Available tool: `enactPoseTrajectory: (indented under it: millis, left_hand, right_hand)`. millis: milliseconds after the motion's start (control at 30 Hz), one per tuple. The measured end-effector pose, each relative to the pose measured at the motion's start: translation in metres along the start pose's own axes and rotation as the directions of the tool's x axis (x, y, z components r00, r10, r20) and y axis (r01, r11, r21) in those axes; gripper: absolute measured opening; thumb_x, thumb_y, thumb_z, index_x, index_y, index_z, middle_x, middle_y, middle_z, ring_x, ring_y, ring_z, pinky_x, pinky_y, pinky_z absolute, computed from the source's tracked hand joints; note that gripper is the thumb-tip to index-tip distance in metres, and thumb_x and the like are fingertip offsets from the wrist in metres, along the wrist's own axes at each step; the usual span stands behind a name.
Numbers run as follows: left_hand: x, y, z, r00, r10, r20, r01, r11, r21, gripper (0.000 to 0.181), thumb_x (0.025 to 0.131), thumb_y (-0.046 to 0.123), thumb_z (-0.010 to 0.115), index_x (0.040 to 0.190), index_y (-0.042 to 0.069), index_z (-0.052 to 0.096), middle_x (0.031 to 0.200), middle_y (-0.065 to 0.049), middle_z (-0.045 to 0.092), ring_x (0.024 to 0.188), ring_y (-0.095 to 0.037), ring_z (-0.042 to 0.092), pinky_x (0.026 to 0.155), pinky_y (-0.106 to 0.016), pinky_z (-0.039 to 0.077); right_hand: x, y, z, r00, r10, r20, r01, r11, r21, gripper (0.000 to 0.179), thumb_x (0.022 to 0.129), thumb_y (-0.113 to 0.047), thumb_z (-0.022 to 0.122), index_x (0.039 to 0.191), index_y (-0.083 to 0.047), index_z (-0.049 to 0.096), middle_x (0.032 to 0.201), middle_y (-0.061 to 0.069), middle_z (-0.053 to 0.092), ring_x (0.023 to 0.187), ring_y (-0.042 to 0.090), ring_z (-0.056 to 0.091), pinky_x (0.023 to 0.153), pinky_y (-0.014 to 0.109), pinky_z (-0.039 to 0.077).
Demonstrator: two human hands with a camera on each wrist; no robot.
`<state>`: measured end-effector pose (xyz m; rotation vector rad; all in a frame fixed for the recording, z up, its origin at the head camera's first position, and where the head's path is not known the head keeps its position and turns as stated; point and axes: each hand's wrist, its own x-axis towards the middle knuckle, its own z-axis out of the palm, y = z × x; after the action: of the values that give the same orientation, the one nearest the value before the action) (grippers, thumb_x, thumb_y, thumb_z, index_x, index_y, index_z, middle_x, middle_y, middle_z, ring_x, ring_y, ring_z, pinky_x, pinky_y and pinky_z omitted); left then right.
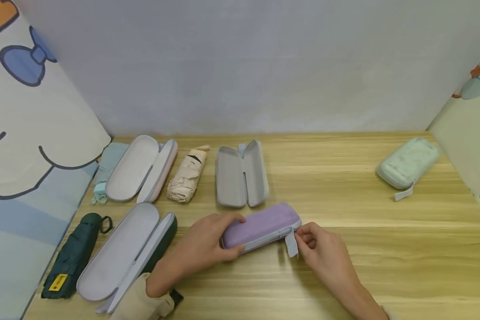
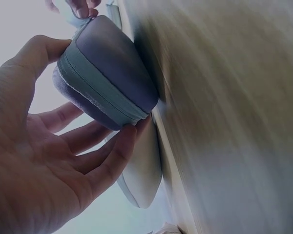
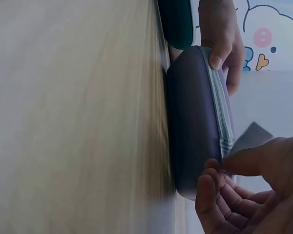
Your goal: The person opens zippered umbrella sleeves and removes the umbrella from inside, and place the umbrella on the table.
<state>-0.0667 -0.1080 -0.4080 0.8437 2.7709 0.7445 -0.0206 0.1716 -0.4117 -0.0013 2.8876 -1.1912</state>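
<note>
A closed purple zip case point(image 1: 264, 224) lies at the front middle of the table. My left hand point(image 1: 208, 240) grips its left end, thumb on the near side and fingers over the top. In the left wrist view, the thumb and fingers of the left hand point(image 2: 63, 136) span the case end point(image 2: 102, 73) across its pale zip band. At the right end, my right hand point(image 1: 324, 246) pinches the zipper pull with thumb and forefinger; the grey fabric tab point(image 1: 291, 243) hangs beside the fingertips. In the right wrist view, the tab point(image 3: 253, 136) sticks out past the thumb.
Behind stands an open grey case point(image 1: 232, 178). Leftward are a beige folded umbrella point(image 1: 187, 175), an open pink case point(image 1: 130, 169), a light blue folded umbrella point(image 1: 111, 164), an open dark green case point(image 1: 118, 253) and a dark green umbrella point(image 1: 74, 253). A mint case point(image 1: 410, 162) lies far right.
</note>
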Motion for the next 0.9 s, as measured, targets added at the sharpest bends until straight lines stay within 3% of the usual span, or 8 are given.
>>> enactPoseTrajectory:
  millis: [167,433,667,900]
  left_hand:
    - [0.0,0.002,0.001,1.0,0.002,-0.016,-0.001,0.999,0.035,0.052,0.087,0.043,0.077,0.132,0.021,0.063,0.11,0.0,0.073,0.095,-0.012,0.066,0.081,-0.034,0.054]
    - [-0.001,0.001,0.002,1.0,-0.013,-0.01,0.013,0.999,0.03,0.052,0.087,0.044,0.076,0.132,0.023,0.063,0.114,0.0,0.073,0.099,-0.013,0.067,0.084,-0.036,0.054]
    - [-0.002,0.001,0.0,1.0,-0.029,0.005,0.029,1.0,0.004,0.052,0.088,0.044,0.076,0.134,0.023,0.062,0.118,0.0,0.073,0.101,-0.013,0.067,0.085,-0.037,0.054]
    - [-0.001,-0.001,0.0,0.999,-0.036,0.017,0.036,0.999,-0.023,0.053,0.088,0.045,0.076,0.135,0.025,0.062,0.12,0.0,0.073,0.101,-0.012,0.067,0.086,-0.036,0.054]
  right_hand:
    - [-0.001,0.001,0.003,1.0,0.009,-0.003,-0.009,1.0,-0.002,0.018,0.084,0.001,0.079,0.1,-0.006,0.072,0.082,0.0,0.076,0.068,0.006,0.063,0.061,0.02,0.049]
    - [-0.002,0.005,0.004,0.995,-0.082,-0.05,0.079,0.995,-0.06,0.022,0.082,0.0,0.078,0.1,-0.01,0.07,0.081,-0.001,0.078,0.06,0.003,0.054,0.056,0.022,0.043]
    - [-0.003,0.007,-0.003,0.993,-0.09,-0.071,0.084,0.993,-0.083,0.024,0.083,-0.001,0.074,0.096,-0.021,0.069,0.066,-0.012,0.061,0.053,0.001,0.044,0.052,0.023,0.038]
    - [-0.004,0.009,-0.006,0.989,-0.122,-0.087,0.114,0.989,-0.095,0.027,0.083,-0.002,0.08,0.098,-0.024,0.073,0.069,-0.01,0.064,0.052,0.0,0.043,0.05,0.022,0.037]
